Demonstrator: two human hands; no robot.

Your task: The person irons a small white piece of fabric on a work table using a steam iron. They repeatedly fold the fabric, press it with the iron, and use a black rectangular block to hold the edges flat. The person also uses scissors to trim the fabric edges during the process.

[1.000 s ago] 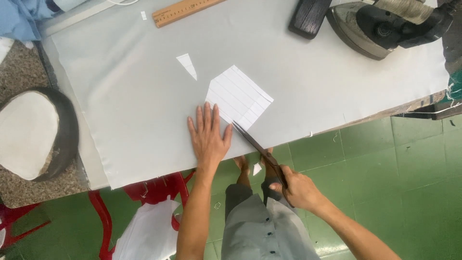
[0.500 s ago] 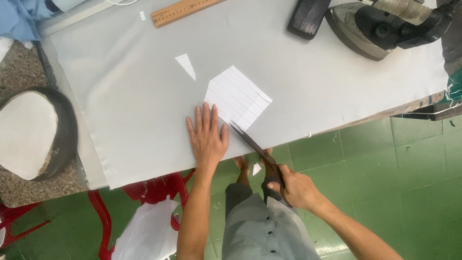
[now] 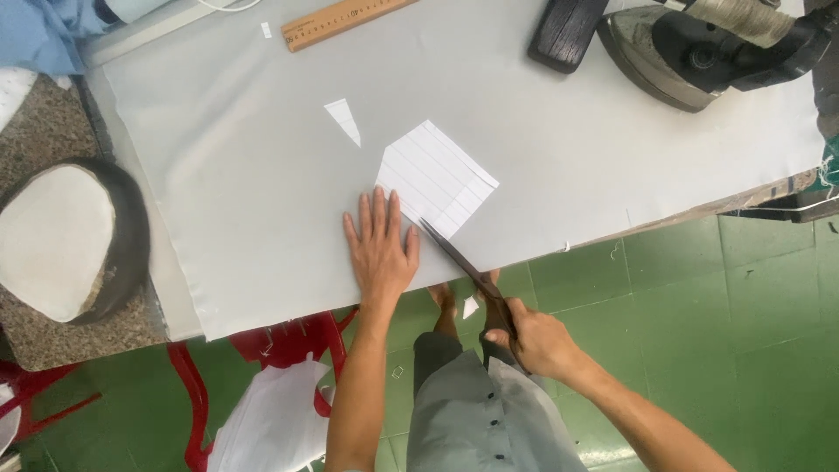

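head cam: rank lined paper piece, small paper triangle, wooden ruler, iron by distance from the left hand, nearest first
From the left hand, flat on the grey cloth:
1. Lined paper piece, just beyond the fingertips, slightly right.
2. Small paper triangle, farther up the cloth, slightly left.
3. Wooden ruler, at the far edge.
4. Iron, far right corner.

two hands (image 3: 381, 249), one scissors (image 3: 463, 262), one ruler (image 3: 345, 19)

left hand (image 3: 381, 249) flat on grey cloth (image 3: 262, 175) | right hand (image 3: 535, 339) holds scissors (image 3: 463, 262) at lined paper (image 3: 437, 177)
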